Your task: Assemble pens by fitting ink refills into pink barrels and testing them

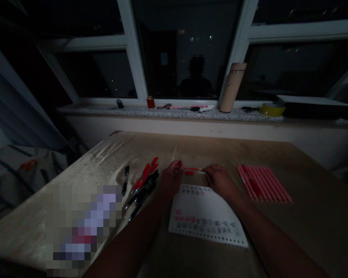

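My left hand (173, 175) is closed around a small red pen part (180, 164) above the far edge of the notepad. A thin red pen refill (193, 168) stretches between my two hands. My right hand (219, 178) has its fingers bent together at the refill's right end; its fingertips are partly hidden. Just below the refill lies a short red pen piece (189, 173), with a clear pen piece (201, 172) beside my right fingers. Beneath my wrists is a lined sheet of paper (205, 212) with red and black writing and a punched edge.
Left of my hands lie several red pens (146, 173), several black pens (142, 193) and a lone black pen (125, 179). A row of pink pens (266, 183) lies on the right. The windowsill (104, 110) holds a tall cylinder (232, 88) and yellow tape (272, 110).
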The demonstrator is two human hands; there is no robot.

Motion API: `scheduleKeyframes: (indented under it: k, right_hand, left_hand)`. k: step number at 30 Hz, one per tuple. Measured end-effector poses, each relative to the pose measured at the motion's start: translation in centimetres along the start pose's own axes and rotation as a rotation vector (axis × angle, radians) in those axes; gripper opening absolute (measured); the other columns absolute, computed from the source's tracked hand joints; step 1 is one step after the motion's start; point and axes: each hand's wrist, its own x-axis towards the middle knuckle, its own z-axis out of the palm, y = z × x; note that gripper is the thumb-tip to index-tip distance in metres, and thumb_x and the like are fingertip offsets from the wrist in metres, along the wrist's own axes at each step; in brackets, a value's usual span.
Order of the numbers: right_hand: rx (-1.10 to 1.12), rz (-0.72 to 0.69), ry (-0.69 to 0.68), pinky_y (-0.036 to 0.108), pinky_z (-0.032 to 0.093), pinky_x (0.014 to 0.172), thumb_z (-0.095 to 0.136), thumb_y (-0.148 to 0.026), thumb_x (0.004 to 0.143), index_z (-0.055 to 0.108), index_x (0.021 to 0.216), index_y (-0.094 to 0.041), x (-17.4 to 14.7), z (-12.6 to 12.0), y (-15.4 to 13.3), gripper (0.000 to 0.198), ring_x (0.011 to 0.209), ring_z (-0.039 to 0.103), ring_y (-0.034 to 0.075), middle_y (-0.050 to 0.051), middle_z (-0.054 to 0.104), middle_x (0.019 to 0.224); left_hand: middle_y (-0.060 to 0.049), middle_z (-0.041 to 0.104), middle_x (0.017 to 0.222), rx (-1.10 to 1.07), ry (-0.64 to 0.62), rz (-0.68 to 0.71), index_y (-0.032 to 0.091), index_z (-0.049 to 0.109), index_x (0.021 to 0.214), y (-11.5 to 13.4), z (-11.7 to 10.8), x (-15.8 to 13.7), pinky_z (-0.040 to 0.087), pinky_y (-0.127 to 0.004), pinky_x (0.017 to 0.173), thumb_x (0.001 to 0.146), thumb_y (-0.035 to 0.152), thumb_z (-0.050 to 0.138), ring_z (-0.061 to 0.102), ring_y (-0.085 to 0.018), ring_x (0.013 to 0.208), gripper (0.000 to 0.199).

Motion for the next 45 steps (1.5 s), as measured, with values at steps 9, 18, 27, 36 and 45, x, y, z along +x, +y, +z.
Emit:
scheduleKeyframes:
  k: [9,18,27,36,45]
  right_hand:
    - [0.006,0.011,-0.012,0.031,0.032,0.086,0.046,-0.021,0.087,0.065,0.103,-0.020,-0.06,0.04,0.12,0.025,0.097,0.052,0.020,0.008,0.063,0.099]
    - [0.006,0.003,0.000,0.031,0.032,0.084,0.046,-0.022,0.087,0.067,0.101,-0.020,-0.04,-0.14,-0.13,0.026,0.096,0.053,0.021,0.008,0.064,0.097]
    - [-0.011,0.012,-0.012,0.031,0.031,0.086,0.045,-0.022,0.087,0.066,0.103,-0.020,-0.08,-0.10,-0.03,0.026,0.096,0.052,0.020,0.008,0.063,0.098]
    - [0.003,0.014,-0.013,0.032,0.032,0.085,0.045,-0.022,0.087,0.066,0.103,-0.020,-0.10,-0.11,-0.07,0.026,0.097,0.052,0.021,0.008,0.063,0.099]
    - [0.013,0.023,-0.028,0.032,0.032,0.087,0.046,-0.023,0.087,0.065,0.104,-0.019,-0.13,-0.53,-0.41,0.026,0.099,0.051,0.021,0.009,0.063,0.100]
  left_hand:
    - [-0.004,0.068,0.081,-0.003,0.017,-0.003,0.016,0.057,0.102,0.16,-0.24,0.03,0.045,-0.024,0.069,0.085,0.038,0.048,0.063,-0.015,0.075,0.029]
    - [-0.005,0.068,0.081,-0.013,0.025,-0.010,0.016,0.056,0.102,0.27,-0.22,0.10,0.046,-0.024,0.067,0.085,0.039,0.047,0.063,-0.015,0.072,0.031]
    - [-0.005,0.069,0.084,-0.044,0.034,0.012,0.015,0.051,0.113,-0.05,-0.20,0.13,0.046,-0.025,0.072,0.086,0.037,0.046,0.063,-0.015,0.075,0.035]
    - [-0.005,0.069,0.086,-0.059,0.032,0.004,0.016,0.051,0.112,-0.07,-0.24,0.08,0.046,-0.025,0.072,0.086,0.039,0.046,0.063,-0.014,0.075,0.035]
    - [-0.004,0.068,0.081,-0.026,0.049,0.002,0.015,0.053,0.109,0.21,-0.19,0.05,0.046,-0.024,0.070,0.086,0.038,0.046,0.063,-0.014,0.074,0.033]
